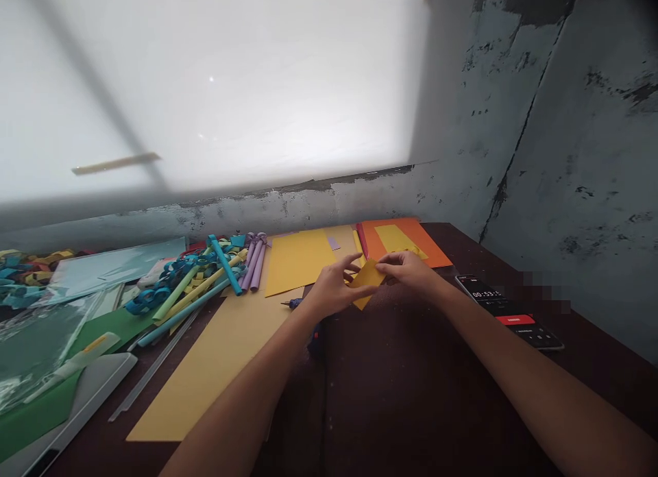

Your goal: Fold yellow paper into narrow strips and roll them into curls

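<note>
Both of my hands are on a small piece of yellow paper (pixel 368 279), held up above the dark table. My left hand (pixel 336 285) grips its left side between thumb and fingers. The fingers of my right hand (pixel 406 268) pinch its upper right edge. Just behind my hands lie an orange sheet (pixel 436 247) with a smaller yellow piece (pixel 391 238) on top. A larger yellow sheet (pixel 298 261) is left of my left hand. Partly hidden by my left forearm is a dark blue tool (pixel 295 303) with a pointed tip, perhaps a glue gun.
Purple paper rolls (pixel 254 264), a blue roll (pixel 225 264) and curled paper strips (pixel 154 295) are heaped at the left. A long tan sheet (pixel 205 367) lies beside a utility knife (pixel 77 364). A phone (pixel 508 312) showing a timer rests at right, near the wall.
</note>
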`<state>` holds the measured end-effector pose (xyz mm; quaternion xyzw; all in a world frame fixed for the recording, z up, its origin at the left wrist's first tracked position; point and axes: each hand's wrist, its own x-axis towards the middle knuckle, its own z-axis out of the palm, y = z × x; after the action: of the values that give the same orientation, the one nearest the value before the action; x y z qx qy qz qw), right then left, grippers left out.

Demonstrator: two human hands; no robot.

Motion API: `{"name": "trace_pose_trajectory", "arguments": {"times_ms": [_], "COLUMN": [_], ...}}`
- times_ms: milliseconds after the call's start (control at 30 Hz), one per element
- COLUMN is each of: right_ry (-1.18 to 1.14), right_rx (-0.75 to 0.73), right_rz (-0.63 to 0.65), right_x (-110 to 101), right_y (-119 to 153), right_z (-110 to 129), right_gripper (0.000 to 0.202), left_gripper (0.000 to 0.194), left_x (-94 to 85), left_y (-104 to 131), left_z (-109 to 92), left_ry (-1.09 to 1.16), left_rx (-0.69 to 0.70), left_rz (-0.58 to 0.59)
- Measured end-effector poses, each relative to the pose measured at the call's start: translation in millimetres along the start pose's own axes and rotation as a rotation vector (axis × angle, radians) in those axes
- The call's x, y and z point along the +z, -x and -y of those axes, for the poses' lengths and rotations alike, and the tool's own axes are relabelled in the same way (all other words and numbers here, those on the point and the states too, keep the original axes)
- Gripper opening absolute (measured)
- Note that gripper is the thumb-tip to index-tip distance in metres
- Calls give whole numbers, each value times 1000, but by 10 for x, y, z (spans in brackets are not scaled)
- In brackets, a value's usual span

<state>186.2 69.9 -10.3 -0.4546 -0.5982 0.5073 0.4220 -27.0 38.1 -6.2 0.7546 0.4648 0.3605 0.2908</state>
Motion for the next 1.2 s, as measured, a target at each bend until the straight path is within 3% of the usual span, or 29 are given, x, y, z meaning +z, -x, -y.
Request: {"name": "trace_pose_trajectory", "arguments": {"times_ms": [67,200,300,500,700,800,967,1100,1200], "right_ry": [-38,-65,-76,-91,-57,40,178,343,511], "right_rx": [25,50,45,19,-95,-93,-39,7,52], "right_rz": [-60,-97,-89,-72,-107,-215,-324,-376,-312], "right_x": [-33,-55,-42,-37,-35,-55,-132,-214,-273], "right_y": [-43,-72,-64,-61,-59,-73,-110,-120,-96], "right_z": [-25,-47,-47,-41,-29,-26,-49,-78,-85], "right_gripper": [4,5,6,4,4,6,19,37,37], "left_gripper": [88,55,49,60,63,61,18,19,17], "left_x": [14,34,23,-30,-79,-111,-129,-94,-70], "left_y": [7,-11,-34,-49,-78,-86,-67,-58,-58], "left_z": [38,98,95,56,125,198,275,249,239], "left_ry": [-147,-315,-254,-42,22,-151,-594,-680,-668], "left_rx": [113,223,205,73,17,28,50,27,37], "left_rz": [6,-59,-93,-64,-66,-85,22,105,109]}}
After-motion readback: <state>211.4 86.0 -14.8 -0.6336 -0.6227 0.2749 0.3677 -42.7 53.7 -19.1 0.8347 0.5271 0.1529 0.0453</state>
